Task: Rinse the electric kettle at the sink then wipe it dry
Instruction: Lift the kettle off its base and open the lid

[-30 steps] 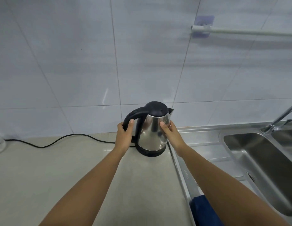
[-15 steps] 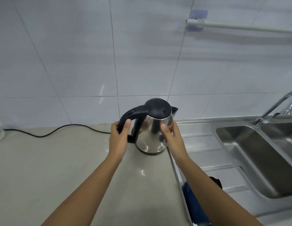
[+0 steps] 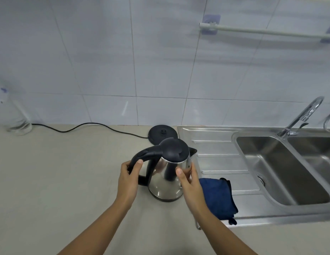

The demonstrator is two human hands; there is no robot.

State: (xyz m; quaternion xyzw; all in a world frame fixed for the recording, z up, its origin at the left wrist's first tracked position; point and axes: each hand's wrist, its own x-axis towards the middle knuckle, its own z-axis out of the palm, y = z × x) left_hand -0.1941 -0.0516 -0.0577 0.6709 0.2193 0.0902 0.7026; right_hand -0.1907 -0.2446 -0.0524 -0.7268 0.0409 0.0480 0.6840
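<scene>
A steel electric kettle with a black lid and handle is held above the counter, off its round black base, which lies behind it by the wall. My left hand grips the black handle. My right hand presses against the kettle's steel side. A dark blue cloth lies folded on the steel drainboard just right of my right hand. The sink basin and its tap are at the right.
A black cord runs from the base along the wall to the left. A clear bottle stands at the far left. A white towel rail hangs on the tiled wall above the sink. A second basin sits at the right edge.
The kettle has come up off its base and toward me, leaving the base bare. Both hands keep their hold. The view has tipped down, showing the blue cloth and more of the sink.
</scene>
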